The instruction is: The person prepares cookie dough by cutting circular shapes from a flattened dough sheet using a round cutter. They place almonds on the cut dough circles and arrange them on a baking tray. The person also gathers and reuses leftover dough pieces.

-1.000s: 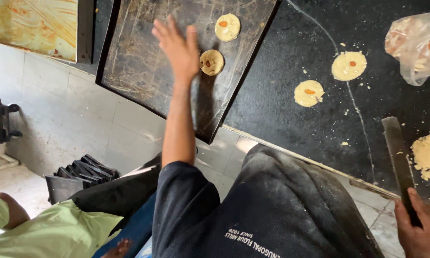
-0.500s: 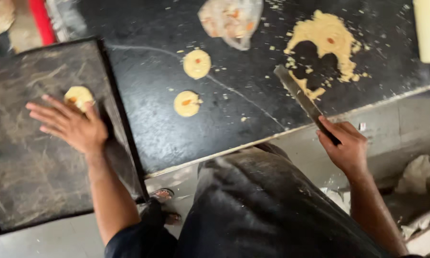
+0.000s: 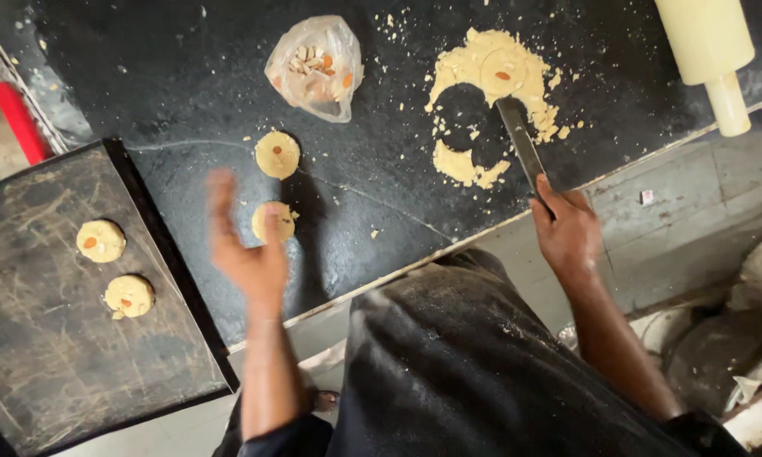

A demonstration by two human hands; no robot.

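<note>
Dough rounds: two now on dark tray, two more on counter. Left hand, open & empty, has swung back toward those. Right hand clamps scraper at rolled dough.

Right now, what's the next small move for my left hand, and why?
Probably lower the left hand onto the nearer cookie and lift it to the tray. The hand is open and empty just beside it, two cookies already lie on the tray, and the right hand is busy holding the knife.
</note>
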